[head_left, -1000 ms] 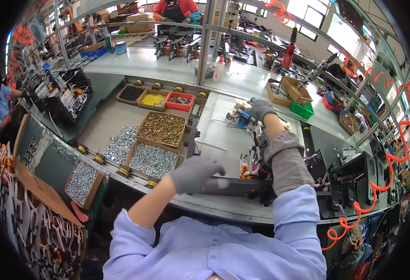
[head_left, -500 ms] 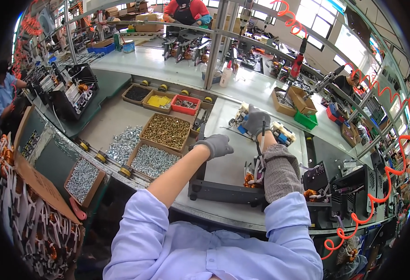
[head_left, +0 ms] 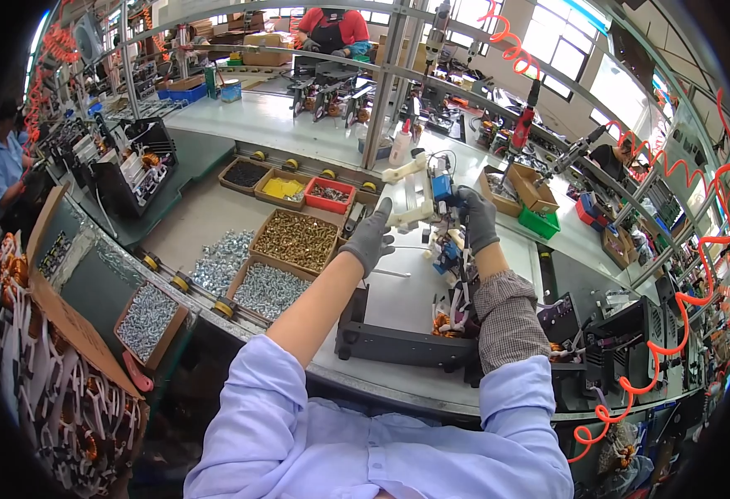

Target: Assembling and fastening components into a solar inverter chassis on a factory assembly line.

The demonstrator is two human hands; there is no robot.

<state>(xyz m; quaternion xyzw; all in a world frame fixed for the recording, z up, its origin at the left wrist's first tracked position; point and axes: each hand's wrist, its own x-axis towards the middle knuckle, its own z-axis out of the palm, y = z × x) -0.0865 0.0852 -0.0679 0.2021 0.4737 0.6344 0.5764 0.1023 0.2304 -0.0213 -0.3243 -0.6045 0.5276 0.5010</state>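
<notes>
My right hand (head_left: 480, 219), in a grey glove, is closed on the right end of an open white frame assembly (head_left: 417, 198) with blue blocks and wires. The assembly is tilted above the bench. At its lower left corner is my left hand (head_left: 369, 239), also gloved, with its fingers apart; whether they touch the frame is hard to see. Below the hands lies a black chassis panel (head_left: 406, 344). Next to it are a copper-wound coil (head_left: 444, 323) and a cluster of wires and blue parts (head_left: 450, 254), partly hidden by the right arm.
Left of the chassis are boxes of brass-coloured fasteners (head_left: 294, 239) and silver screws (head_left: 269, 287), with a loose screw pile (head_left: 222, 256). A red tray (head_left: 329, 194) and a green bin (head_left: 540, 222) stand farther back. An orange coiled hose (head_left: 660, 353) hangs at right. A person (head_left: 332, 33) works opposite.
My right hand has lifted and turned the white frame assembly from the bench. My left hand has moved up beside it, and its fingers have spread.
</notes>
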